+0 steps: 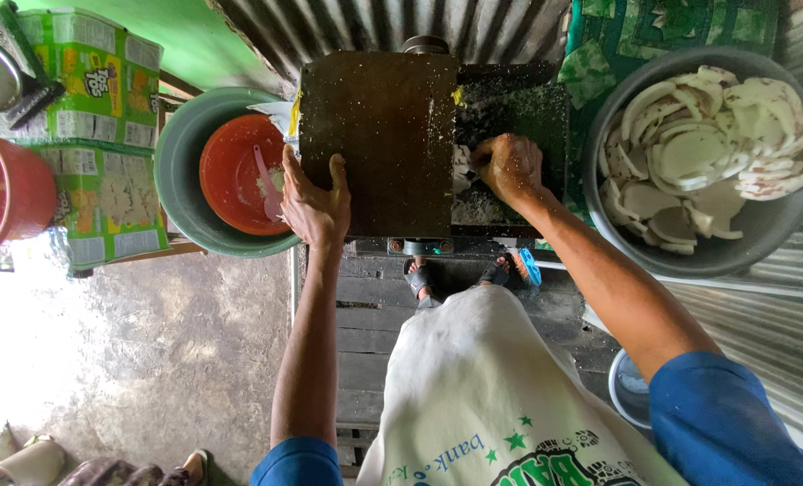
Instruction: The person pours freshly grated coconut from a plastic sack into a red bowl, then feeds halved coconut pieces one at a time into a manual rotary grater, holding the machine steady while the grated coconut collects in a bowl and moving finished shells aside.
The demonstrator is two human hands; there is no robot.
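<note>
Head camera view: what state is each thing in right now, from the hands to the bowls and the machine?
left hand: open, flat on the machine's cover
right hand: closed on a white piece at the machine's opening
dark metal machine: cover shut, flecked with white shreds
grey basin: full of white coconut pieces
orange bowl: nearly empty, pink spoon inside
green basin: holds the orange bowl
</note>
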